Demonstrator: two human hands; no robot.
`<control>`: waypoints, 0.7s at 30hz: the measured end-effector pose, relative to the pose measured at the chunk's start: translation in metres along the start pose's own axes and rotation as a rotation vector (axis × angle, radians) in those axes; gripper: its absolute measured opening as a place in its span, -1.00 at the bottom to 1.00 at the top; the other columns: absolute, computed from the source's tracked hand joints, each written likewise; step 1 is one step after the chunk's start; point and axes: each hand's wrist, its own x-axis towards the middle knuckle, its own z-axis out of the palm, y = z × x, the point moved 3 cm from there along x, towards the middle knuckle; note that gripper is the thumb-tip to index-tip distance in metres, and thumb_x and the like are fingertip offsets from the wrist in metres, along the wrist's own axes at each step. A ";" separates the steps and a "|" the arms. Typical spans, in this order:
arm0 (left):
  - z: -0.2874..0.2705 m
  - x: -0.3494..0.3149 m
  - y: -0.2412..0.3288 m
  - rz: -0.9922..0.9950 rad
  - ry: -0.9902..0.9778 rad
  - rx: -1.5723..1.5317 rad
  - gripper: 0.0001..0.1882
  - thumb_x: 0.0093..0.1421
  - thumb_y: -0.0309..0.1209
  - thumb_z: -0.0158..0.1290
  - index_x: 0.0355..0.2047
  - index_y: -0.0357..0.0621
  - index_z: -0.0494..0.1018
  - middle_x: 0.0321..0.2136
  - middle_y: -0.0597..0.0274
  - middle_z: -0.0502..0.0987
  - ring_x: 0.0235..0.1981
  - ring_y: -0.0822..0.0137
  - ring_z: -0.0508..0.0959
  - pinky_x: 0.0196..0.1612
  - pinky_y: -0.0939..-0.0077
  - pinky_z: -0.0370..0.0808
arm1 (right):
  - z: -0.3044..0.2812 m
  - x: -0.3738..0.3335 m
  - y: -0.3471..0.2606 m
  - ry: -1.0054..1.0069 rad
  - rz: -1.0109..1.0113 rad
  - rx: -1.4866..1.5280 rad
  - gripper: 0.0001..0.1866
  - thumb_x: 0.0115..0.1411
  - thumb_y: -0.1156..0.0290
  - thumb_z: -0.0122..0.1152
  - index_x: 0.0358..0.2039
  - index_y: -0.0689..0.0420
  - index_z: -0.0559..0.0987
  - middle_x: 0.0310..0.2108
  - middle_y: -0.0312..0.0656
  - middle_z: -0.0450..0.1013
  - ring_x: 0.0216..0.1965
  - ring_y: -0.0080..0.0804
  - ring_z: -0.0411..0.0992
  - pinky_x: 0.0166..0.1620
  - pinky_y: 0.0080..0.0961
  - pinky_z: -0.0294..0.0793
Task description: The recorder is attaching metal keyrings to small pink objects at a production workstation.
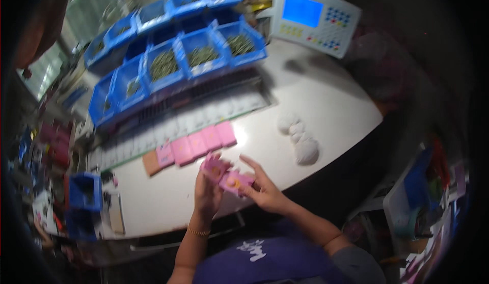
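Over the front edge of the white table, both hands hold an opened pink mould point(234, 181). It looks like rubber, its two halves spread apart, with a rounded yellow-orange patch in each. My left hand point(208, 195) grips the left half from below and behind, fingers curled round it. Pressed against the right half is the thumb of my right hand point(267, 193), while that hand's forefinger stretches out above. A row of similar pink blocks point(196, 145) lies just beyond, with a brown block point(151, 163) at its left end.
A knotted white cloth pouch point(307, 151) lies to the right on the table point(333, 98). Behind stand tiered blue bins point(175, 39), several holding small greenish pieces, above a pale strip point(178, 121). A keypad panel with a blue screen point(303, 11) stands at the back right.
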 end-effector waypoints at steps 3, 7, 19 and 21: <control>0.005 0.008 -0.005 -0.028 0.057 -0.242 -0.27 0.36 0.21 -0.28 0.16 -0.23 0.25 -0.24 0.11 0.47 -0.23 0.26 0.50 -0.03 0.30 0.48 | 0.025 -0.001 0.016 0.014 -0.048 0.009 -0.22 0.35 0.44 0.12 0.43 0.08 -0.10 -0.17 -0.16 0.41 -0.19 -0.52 0.38 -0.06 -0.58 0.40; -0.012 0.003 -0.003 -0.209 0.299 -0.266 -0.31 0.36 0.22 -0.26 0.01 -0.24 0.35 -0.50 0.17 0.44 -0.59 0.40 0.41 -0.52 0.47 0.45 | 0.015 0.003 -0.003 -0.115 0.114 -0.533 -0.26 0.26 0.46 0.23 0.38 0.12 0.11 -0.15 -0.12 0.41 -0.13 -0.39 0.39 -0.03 -0.52 0.41; -0.011 0.009 -0.001 -0.258 0.380 0.221 -0.28 0.41 0.13 -0.38 -0.13 -0.41 0.41 -0.44 -0.05 0.54 -0.66 0.29 0.51 -0.63 0.43 0.49 | -0.102 0.021 -0.051 0.402 -0.566 -1.455 -0.47 0.06 0.64 0.13 0.11 0.16 0.49 0.11 0.02 0.43 -0.15 -0.03 0.48 -0.08 -0.23 0.50; -0.015 0.006 -0.005 -0.281 0.386 0.220 -0.25 0.38 0.14 -0.34 -0.09 -0.45 0.42 -0.40 -0.06 0.57 -0.65 0.31 0.53 -0.59 0.44 0.53 | -0.044 0.010 -0.057 0.334 -0.820 -1.341 -0.48 0.01 0.65 0.16 0.06 0.16 0.54 0.08 -0.09 0.48 -0.27 -0.13 0.48 -0.15 -0.30 0.52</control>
